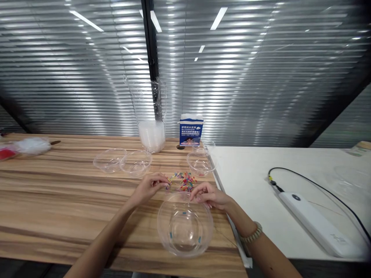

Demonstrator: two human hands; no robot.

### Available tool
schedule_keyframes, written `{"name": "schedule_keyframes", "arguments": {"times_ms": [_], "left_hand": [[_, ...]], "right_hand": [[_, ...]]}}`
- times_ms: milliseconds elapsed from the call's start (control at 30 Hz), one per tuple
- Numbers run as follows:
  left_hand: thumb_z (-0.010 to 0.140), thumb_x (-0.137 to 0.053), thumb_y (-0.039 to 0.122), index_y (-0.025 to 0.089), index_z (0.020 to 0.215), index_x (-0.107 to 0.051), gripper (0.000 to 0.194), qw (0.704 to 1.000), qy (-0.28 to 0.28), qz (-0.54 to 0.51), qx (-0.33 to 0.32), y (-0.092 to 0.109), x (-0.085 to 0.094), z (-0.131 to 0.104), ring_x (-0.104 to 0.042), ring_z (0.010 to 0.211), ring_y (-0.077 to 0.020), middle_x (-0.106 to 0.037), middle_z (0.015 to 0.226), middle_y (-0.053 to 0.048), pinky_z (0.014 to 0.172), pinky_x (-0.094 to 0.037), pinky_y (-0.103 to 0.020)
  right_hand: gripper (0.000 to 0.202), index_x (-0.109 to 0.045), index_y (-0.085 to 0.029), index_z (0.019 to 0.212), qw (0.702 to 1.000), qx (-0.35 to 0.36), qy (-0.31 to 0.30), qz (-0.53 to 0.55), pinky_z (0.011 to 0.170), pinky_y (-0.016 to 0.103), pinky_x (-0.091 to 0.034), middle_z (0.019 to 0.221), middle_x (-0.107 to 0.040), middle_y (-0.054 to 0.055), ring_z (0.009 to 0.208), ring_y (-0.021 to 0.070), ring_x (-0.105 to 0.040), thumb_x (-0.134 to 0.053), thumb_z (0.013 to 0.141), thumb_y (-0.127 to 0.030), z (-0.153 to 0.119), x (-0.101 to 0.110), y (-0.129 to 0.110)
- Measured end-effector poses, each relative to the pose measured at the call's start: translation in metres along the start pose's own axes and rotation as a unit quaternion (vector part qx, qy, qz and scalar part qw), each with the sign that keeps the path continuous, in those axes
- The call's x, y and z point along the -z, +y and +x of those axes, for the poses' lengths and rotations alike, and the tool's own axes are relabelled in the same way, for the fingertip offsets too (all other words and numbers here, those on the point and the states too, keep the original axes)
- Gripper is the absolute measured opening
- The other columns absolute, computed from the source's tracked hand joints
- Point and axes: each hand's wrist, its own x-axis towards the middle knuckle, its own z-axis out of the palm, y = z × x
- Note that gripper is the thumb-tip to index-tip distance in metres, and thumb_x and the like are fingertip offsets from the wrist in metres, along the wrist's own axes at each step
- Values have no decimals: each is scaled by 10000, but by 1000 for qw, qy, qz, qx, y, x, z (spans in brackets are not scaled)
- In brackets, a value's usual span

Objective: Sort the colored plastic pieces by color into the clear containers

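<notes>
A loose pile of small multicoloured pieces (pixel 187 181) lies on the wooden table. At its left edge my left hand (pixel 152 186) has thumb and index finger pinched together; anything between them is too small to make out. My right hand (pixel 208 195) is over the far right rim of a large clear plastic bowl (pixel 185 247), its fingers curled together, and what they hold, if anything, is hidden. Several small blue pieces (pixel 171 235) sit inside this bowl, spaced apart. The bowl stands just in front of the pile, between my forearms.
Clear bowls (pixel 136 164) stand back left and more (pixel 201 164) back right. Behind are a stack of clear bowls (pixel 152 137) and a blue printed packet (pixel 190 132). A white device (pixel 315 224) with a black cable lies on the white table (pixel 240 166). Plastic bags (pixel 33 145) lie far left.
</notes>
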Motion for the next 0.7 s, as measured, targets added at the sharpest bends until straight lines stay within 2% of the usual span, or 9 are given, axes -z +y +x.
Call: {"name": "schedule_keyframes", "arguments": {"times_ms": [67,167,333,433,500,600,700], "left_hand": [[819,-614,391,152,800,-714,260,999,9,30,19,-9,0,3,-587,776,-174,-680,811,-69,725,-439,-285],[813,-600,447,135,775,-677,324,999,-19,-12,41,-9,-1,3,-587,780,-169,-674,823,-71,729,-447,-283],[755,-658,527,140,723,-669,388,990,-68,-121,29,18,-7,-4,-589,805,-178,-653,815,-72,765,-458,-305],[716,-715,499,155,652,-680,352,984,-114,-140,-5,33,-9,-9,-585,753,-168,-643,747,-60,750,-457,-306],[709,-727,487,157,632,-682,342,982,-128,-137,-23,36,-8,-10,-581,726,-161,-639,725,-55,740,-455,-302],[778,-663,473,156,716,-699,325,990,-99,-94,-16,29,-5,-8,-592,763,-168,-661,783,-67,745,-456,-295],[859,-579,362,163,828,-704,237,999,-37,26,-12,11,-1,-3,-595,820,-173,-674,859,-72,767,-451,-289]], "right_hand": [[173,-742,-135,749,1000,-5,1,0,311,159,-242,439,-547,-51,310,26,-347,-744,612,-241,0,0,1],[185,-741,-133,768,1000,-8,-5,-4,316,157,-249,441,-541,-50,317,26,-346,-736,626,-251,0,1,2],[184,-742,-127,788,1000,3,-9,-18,329,153,-271,475,-555,-41,337,27,-359,-733,654,-252,1,2,4],[186,-741,-121,802,1000,6,-13,-18,336,152,-282,485,-562,-37,344,28,-368,-725,662,-243,2,2,5],[187,-741,-120,806,1000,9,-15,-22,339,151,-289,484,-558,-39,345,28,-370,-724,664,-241,3,2,6],[189,-742,-120,804,1000,6,-8,-24,336,152,-284,476,-554,-40,342,29,-366,-727,663,-245,3,3,7],[196,-744,-124,802,1000,1,-6,-20,330,153,-278,462,-548,-42,334,29,-365,-735,658,-258,2,3,7]]}}
